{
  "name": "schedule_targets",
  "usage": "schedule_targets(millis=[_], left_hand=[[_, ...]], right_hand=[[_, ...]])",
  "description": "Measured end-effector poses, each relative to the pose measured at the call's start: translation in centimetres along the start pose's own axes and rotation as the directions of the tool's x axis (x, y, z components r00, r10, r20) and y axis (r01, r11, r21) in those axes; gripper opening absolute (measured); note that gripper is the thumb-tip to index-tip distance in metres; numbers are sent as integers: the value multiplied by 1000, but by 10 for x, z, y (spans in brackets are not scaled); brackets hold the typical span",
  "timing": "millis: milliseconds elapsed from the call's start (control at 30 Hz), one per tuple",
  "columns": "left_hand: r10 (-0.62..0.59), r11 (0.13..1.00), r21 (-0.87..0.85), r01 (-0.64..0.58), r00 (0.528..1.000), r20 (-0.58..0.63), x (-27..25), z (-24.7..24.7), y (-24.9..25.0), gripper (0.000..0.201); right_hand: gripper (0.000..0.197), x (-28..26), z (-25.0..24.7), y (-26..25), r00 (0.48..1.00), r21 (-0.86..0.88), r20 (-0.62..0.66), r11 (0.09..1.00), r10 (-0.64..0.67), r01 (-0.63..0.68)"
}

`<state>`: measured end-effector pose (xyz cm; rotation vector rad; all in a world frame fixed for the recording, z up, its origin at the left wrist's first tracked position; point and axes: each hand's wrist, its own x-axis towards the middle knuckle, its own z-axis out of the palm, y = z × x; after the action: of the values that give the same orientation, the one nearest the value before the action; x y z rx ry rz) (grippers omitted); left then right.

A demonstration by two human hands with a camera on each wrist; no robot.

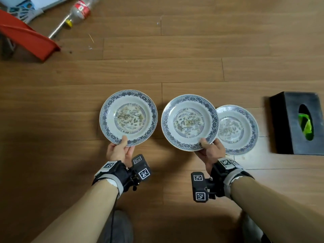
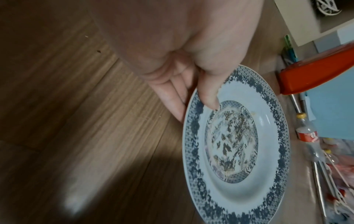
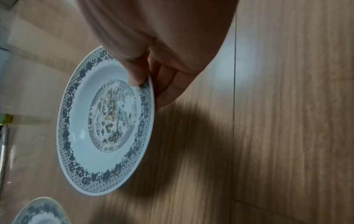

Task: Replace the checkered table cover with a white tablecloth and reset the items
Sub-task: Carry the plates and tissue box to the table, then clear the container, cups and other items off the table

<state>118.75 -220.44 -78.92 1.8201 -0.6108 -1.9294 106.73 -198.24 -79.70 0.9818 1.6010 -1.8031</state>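
Two white plates with blue patterned rims are held above the wooden floor. My left hand (image 1: 121,148) pinches the near rim of the left plate (image 1: 128,118), thumb on top and fingers underneath; the left wrist view shows this left hand (image 2: 193,109) on the plate (image 2: 235,144). My right hand (image 1: 210,149) grips the near rim of the right plate (image 1: 189,122) the same way, as the right hand (image 3: 147,84) and plate (image 3: 107,121) show in its wrist view. A third matching plate (image 1: 238,130) lies on the floor, partly under the right plate. No table or cloth is in view.
A black tissue box (image 1: 287,123) with something green in its oval slot stands on the floor at the right. At the top left are a red plastic piece (image 1: 26,39), a plastic bottle (image 1: 80,10) with a red label, and a metal rod (image 1: 57,29).
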Motion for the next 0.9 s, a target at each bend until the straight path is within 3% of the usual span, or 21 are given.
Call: schedule_targets(millis=[300,433,600,700,800,900], left_hand=[[-10,1000,-4,10,999,-53,40,-29,-21,18],[19,1000,25,-16,995,-94,47,-35,-30,22],[54,996,75,-43,987,-151,44,-30,-37,25],[-16,986,158,50,978,-209,44,-27,-36,21],[-94,938,311,156,974,-204,39,-27,-32,47],[-110,905,367,213,953,-282,16,-25,-19,55]], right_hand=[[20,34,2,51,999,-32,2,999,39,-39],[35,42,0,61,998,-25,-61,999,19,-21],[33,47,0,62,998,-36,-58,999,22,-24],[38,42,2,57,998,-26,-28,998,55,-55],[44,32,-4,50,988,-85,-1,985,153,-153],[42,9,-14,40,983,-160,-7,970,185,-184]])
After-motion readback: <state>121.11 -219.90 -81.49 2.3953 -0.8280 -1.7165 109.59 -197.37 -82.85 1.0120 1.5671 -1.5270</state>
